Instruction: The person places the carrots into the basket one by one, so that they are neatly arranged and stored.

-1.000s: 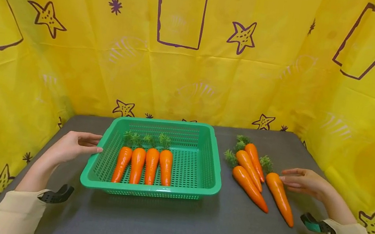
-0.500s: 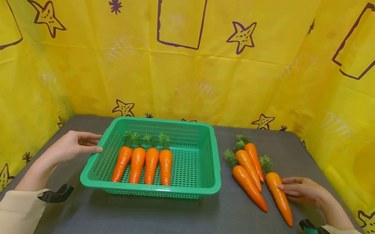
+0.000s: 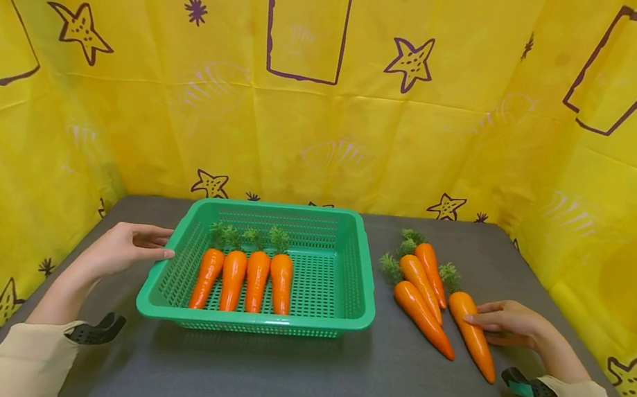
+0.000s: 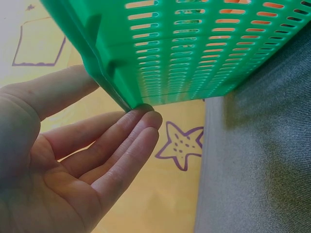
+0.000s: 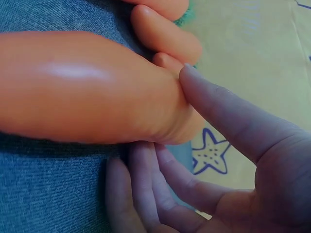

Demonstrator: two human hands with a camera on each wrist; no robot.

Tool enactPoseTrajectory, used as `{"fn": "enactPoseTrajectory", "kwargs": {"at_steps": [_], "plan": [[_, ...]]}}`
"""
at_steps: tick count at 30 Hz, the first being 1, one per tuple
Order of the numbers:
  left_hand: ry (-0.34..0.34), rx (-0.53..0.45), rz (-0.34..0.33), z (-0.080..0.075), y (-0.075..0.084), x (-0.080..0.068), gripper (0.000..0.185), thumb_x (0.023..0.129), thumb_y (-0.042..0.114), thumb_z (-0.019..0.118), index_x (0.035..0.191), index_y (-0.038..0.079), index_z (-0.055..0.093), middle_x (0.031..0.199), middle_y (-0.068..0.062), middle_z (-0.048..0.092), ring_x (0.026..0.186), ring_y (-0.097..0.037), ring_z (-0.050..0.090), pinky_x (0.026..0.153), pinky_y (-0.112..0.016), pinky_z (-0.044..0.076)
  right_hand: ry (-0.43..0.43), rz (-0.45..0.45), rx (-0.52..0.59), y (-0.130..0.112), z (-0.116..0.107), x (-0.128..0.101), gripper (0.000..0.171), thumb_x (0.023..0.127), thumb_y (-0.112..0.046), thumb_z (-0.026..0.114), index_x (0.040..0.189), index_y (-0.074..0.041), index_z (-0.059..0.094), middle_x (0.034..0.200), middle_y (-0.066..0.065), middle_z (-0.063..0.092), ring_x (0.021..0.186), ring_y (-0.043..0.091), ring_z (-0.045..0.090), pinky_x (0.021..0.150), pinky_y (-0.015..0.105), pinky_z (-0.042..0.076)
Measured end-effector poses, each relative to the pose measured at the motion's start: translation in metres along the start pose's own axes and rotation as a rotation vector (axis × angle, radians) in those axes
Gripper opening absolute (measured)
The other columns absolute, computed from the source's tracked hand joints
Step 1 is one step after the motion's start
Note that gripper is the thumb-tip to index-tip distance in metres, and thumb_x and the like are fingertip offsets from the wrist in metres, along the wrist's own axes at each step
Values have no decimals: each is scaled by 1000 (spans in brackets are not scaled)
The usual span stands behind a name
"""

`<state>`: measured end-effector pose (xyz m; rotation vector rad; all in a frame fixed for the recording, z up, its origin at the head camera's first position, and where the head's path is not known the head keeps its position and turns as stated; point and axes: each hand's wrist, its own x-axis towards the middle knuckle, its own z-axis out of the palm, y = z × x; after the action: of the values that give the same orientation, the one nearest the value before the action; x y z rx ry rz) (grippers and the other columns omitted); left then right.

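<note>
Head view shows me the right hand (image 3: pixel 515 324) pinching a carrot (image 3: pixel 473 340) near its thick end on the table (image 3: pixel 274 388), the hold I'd favour, as it should be light, stiff and perhaps slippery. It looks glossy orange with a frizzy green top (image 3: pixel 450 275); farther off, the left hand (image 3: pixel 123 246) grips the basket (image 3: pixel 350 274).

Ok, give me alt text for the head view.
A right hand pinches a glossy orange tapered carrot beside three more carrots on a dark grey table. A left hand holds the rim of a green perforated plastic basket containing four matching carrots.
</note>
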<state>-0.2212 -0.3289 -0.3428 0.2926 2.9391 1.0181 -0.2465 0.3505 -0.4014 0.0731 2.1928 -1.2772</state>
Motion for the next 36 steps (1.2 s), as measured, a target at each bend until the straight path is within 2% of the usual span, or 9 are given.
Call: {"fn": "enactPoseTrajectory", "kwargs": {"at_steps": [8, 21, 28, 32, 36], "plan": [[4, 7, 0, 1, -1, 1, 63, 85, 42, 69, 131, 1, 56, 116, -19, 66, 103, -31, 64, 88, -51, 50, -1, 2, -10, -2, 2, 0, 70, 91, -31, 64, 133, 19, 39, 108, 3, 66, 96, 10, 63, 87, 38, 54], [3, -5, -1, 1, -2, 0, 63, 85, 43, 69, 131, 2, 55, 117, -19, 66, 105, -32, 63, 89, -52, 49, 19, -5, -19, -4, 1, -1, 72, 91, -31, 64, 133, 21, 37, 110, 5, 66, 99, 14, 64, 86, 36, 55], [8, 0, 5, 1, -3, 0, 63, 85, 42, 69, 132, 2, 55, 118, -19, 65, 105, -33, 63, 89, -52, 49, 26, -10, -22, -9, -1, -2, 76, 91, -30, 63, 135, 22, 30, 121, 18, 60, 102, 17, 64, 87, 37, 55], [7, -3, 6, 1, -3, 0, 62, 85, 42, 69, 131, 1, 56, 118, -19, 65, 105, -33, 63, 89, -51, 50, 22, -29, -17, -16, -1, -4, 77, 92, -29, 62, 136, 23, 27, 130, 29, 52, 106, 20, 63, 88, 38, 54], [6, -5, 8, 1, -3, 0, 62, 86, 41, 69, 131, 1, 56, 117, -19, 65, 105, -33, 63, 89, -51, 50, 26, -58, -18, -25, -1, -7, 78, 92, -28, 62, 137, 24, 25, 135, 34, 45, 109, 24, 63, 88, 39, 54]]}}
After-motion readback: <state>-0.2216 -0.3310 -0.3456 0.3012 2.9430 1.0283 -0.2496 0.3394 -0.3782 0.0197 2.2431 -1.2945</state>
